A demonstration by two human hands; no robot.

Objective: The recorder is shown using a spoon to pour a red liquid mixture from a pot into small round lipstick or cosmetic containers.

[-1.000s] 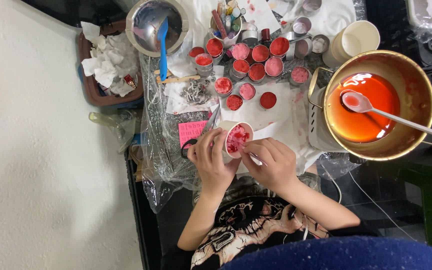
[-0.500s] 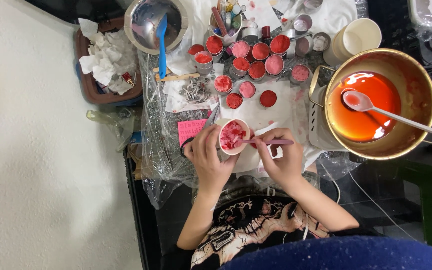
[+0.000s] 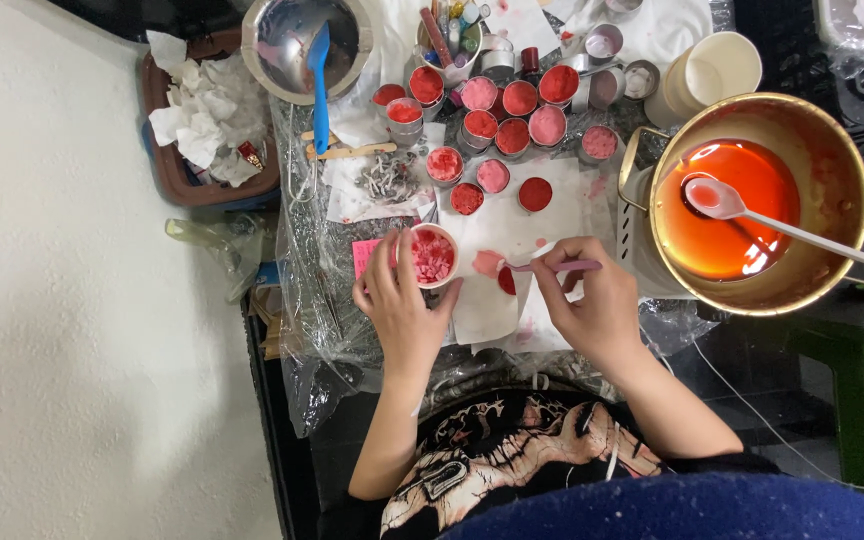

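A dozen or so small tins [image 3: 500,112] already hold set red and pink wax; the pot of melted wax [image 3: 727,215] is still well filled. The left hand [image 3: 397,300] grips a small cup [image 3: 432,256] of pink chunks over stained paper [image 3: 512,230]; the right hand [image 3: 592,300] pinches what looks like a thin stick [image 3: 552,266] just beside it.

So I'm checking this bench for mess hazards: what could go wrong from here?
The left hand holds the small cup of pink-red bits tipped above the paper; bits could spill. The right hand holds a stained stick that could smear the paper further. The big pot of orange-red liquid sits close by that hand's side, its ladle handle overhanging the rim; a bump might slosh it.
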